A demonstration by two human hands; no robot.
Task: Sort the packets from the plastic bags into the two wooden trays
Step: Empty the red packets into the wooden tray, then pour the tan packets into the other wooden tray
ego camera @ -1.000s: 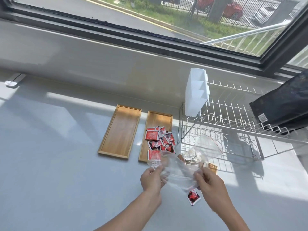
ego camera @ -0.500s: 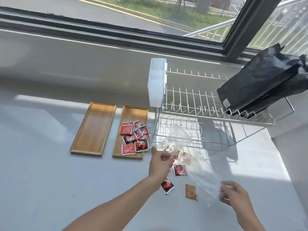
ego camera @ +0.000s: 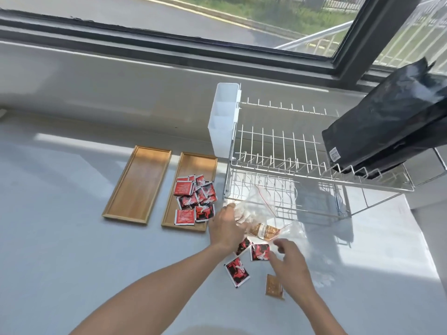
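Observation:
Two wooden trays lie side by side on the grey counter. The left tray (ego camera: 137, 184) holds nothing; the right tray (ego camera: 193, 163) holds several red packets (ego camera: 193, 199). My left hand (ego camera: 225, 229) grips the clear plastic bag (ego camera: 256, 204) with brown packets (ego camera: 263, 230) inside. My right hand (ego camera: 287, 262) hovers with fingers apart over a loose red packet (ego camera: 260, 251). Two other red packets (ego camera: 237, 272) lie beside my left wrist, and one brown packet (ego camera: 273, 286) lies by my right wrist. A flat empty bag (ego camera: 295, 233) lies just right of the brown packets.
A white wire dish rack (ego camera: 302, 165) stands right of the trays, with a white plastic holder (ego camera: 223, 119) on its left end and a black bag (ego camera: 387, 124) leaning on its right end. A window ledge runs along the back.
My right hand let go of the empty bag and moved left over the loose red packets. My left hand still holds the bag with brown packets. The camera moved closer.

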